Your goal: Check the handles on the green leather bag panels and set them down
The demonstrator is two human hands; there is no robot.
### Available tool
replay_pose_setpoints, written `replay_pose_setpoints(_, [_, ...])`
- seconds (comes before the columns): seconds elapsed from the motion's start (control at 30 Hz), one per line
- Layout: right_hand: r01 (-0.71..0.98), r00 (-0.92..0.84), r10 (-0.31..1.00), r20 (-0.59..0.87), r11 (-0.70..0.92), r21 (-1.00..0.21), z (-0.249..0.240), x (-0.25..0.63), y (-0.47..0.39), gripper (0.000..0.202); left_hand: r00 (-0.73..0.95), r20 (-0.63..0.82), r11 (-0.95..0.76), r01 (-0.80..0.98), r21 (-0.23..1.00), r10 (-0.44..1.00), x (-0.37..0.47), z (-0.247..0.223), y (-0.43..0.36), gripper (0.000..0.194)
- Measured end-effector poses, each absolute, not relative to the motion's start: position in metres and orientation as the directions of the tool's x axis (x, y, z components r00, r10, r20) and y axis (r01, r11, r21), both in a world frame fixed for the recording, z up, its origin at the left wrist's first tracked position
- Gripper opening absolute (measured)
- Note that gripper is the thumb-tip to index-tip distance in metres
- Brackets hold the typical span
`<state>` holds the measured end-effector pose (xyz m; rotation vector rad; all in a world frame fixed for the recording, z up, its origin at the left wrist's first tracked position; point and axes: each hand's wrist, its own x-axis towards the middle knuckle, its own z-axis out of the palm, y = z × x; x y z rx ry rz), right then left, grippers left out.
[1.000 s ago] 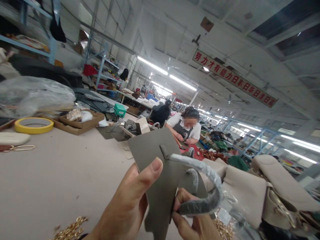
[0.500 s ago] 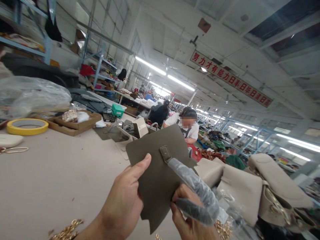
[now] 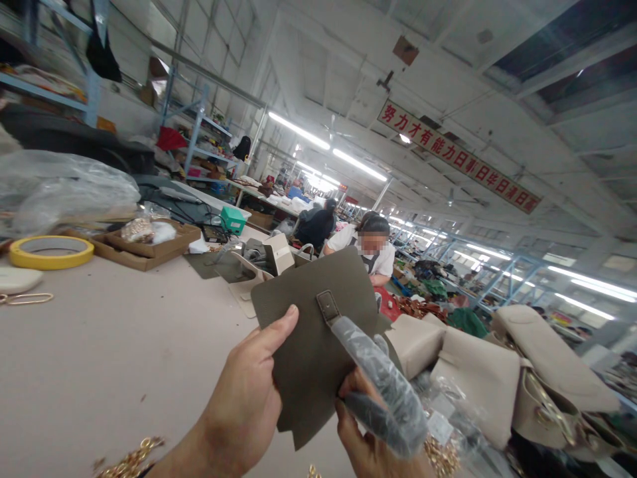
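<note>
An olive-brown leather panel (image 3: pixel 308 358) is held up over the table, tilted. My left hand (image 3: pixel 243 398) grips its left edge, thumb on the near face and fingers behind. From a stitched tab (image 3: pixel 328 306) on the panel runs a strap (image 3: pixel 383 372) wrapped in clear plastic, curving down to the right. My right hand (image 3: pixel 368 431) is closed at the panel's lower right edge, beside the strap's dark end; the strap partly hides its fingers.
Yellow tape roll (image 3: pixel 52 253), cardboard tray (image 3: pixel 144 249) and plastic bag (image 3: pixel 70 189) lie at left. Gold metal pieces (image 3: pixel 130 461) are at the front edge. Beige bags (image 3: pixel 478 378) are piled at right. A person (image 3: pixel 368 249) leans over a red surface beyond.
The panel's lower part and the strap have shifted slightly left and up, with my right hand moving a little left. My left hand keeps its grip.
</note>
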<state>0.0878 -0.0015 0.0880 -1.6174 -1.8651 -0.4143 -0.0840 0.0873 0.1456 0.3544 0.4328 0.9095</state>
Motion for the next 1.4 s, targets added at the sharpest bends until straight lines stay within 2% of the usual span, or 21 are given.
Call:
replay_pose_setpoints(0.1, [0.979, -0.06, 0.744, 0.666, 0.172, -0.105, 0.085, 0.09, -0.002, 0.008, 0.528, -0.232, 0.569, -0.671, 0.475, 0.817, -0.084, 0.148, 0.088, 0.03])
replay_pose_setpoints(0.17, [0.972, -0.035, 0.751, 0.659, 0.178, -0.152, 0.087, 0.09, -0.002, 0.007, 0.523, -0.24, 0.568, -0.667, 0.483, 0.818, -0.084, 0.149, 0.088, 0.03])
replay_pose_setpoints(0.27, [0.922, 0.045, 0.84, 0.541, 0.173, -0.345, 0.093, 0.087, -0.003, 0.009, 0.551, -0.182, 0.56, -0.664, 0.496, 0.814, -0.085, 0.148, 0.087, 0.026])
replay_pose_setpoints(0.37, [0.827, 0.149, 0.874, 0.462, 0.146, -0.543, 0.096, 0.084, -0.002, 0.015, 0.562, -0.122, 0.517, -0.627, 0.583, 0.818, -0.083, 0.143, 0.086, 0.022])
replay_pose_setpoints(0.5, [0.6, 0.264, 0.862, 0.434, 0.205, -0.773, 0.093, 0.084, 0.0, 0.02, 0.643, -0.025, 0.479, -0.543, 0.69, 0.765, -0.081, 0.137, 0.087, 0.012])
replay_pose_setpoints(0.6, [0.425, 0.336, 0.856, 0.393, 0.235, -0.874, 0.091, 0.083, 0.001, 0.023, 0.736, 0.037, 0.484, -0.481, 0.731, 0.676, -0.082, 0.137, 0.088, 0.007])
replay_pose_setpoints(0.67, [0.391, 0.365, 0.845, 0.391, 0.242, -0.888, 0.092, 0.081, 0.001, 0.025, 0.776, 0.1, 0.465, -0.47, 0.751, 0.622, -0.084, 0.137, 0.089, 0.008])
replay_pose_setpoints(0.83, [0.458, 0.447, 0.792, 0.416, 0.197, -0.867, 0.098, 0.072, -0.001, 0.024, 0.827, 0.172, 0.436, -0.444, 0.783, 0.535, -0.086, 0.133, 0.092, 0.01])
replay_pose_setpoints(0.93, [0.418, 0.503, 0.769, 0.394, 0.183, -0.89, 0.102, 0.068, 0.0, 0.025, 0.866, 0.266, 0.439, -0.453, 0.776, 0.423, -0.084, 0.126, 0.096, 0.017])
replay_pose_setpoints(1.03, [0.352, 0.556, 0.755, 0.347, 0.165, -0.921, 0.104, 0.065, 0.001, 0.027, 0.877, 0.349, 0.386, -0.463, 0.798, 0.332, -0.08, 0.119, 0.099, 0.031])
replay_pose_setpoints(1.07, [0.328, 0.563, 0.759, 0.328, 0.158, -0.931, 0.104, 0.064, 0.001, 0.028, 0.89, 0.313, 0.36, -0.426, 0.83, 0.332, -0.079, 0.117, 0.099, 0.036])
replay_pose_setpoints(1.13, [0.29, 0.555, 0.775, 0.301, 0.159, -0.944, 0.103, 0.064, 0.001, 0.028, 0.899, 0.153, 0.326, -0.301, 0.896, 0.409, -0.076, 0.114, 0.099, 0.037])
replay_pose_setpoints(1.2, [0.281, 0.525, 0.781, 0.338, 0.216, -0.935, 0.102, 0.067, -0.001, 0.03, 0.855, 0.003, 0.349, -0.215, 0.912, 0.518, -0.073, 0.112, 0.099, 0.034])
replay_pose_setpoints(1.23, [0.293, 0.519, 0.763, 0.385, 0.265, -0.919, 0.102, 0.069, -0.001, 0.031, 0.835, -0.025, 0.37, -0.217, 0.903, 0.55, -0.072, 0.112, 0.099, 0.033])
replay_pose_setpoints(1.33, [0.431, 0.612, 0.572, 0.546, 0.337, -0.837, 0.103, 0.08, -0.003, 0.032, 0.83, -0.026, 0.458, -0.282, 0.843, 0.558, -0.071, 0.115, 0.101, 0.031])
replay_pose_setpoints(1.4, [0.548, 0.678, 0.434, 0.593, 0.239, -0.802, 0.105, 0.089, -0.002, 0.036, 0.827, -0.04, 0.517, -0.313, 0.797, 0.561, -0.071, 0.117, 0.102, 0.029])
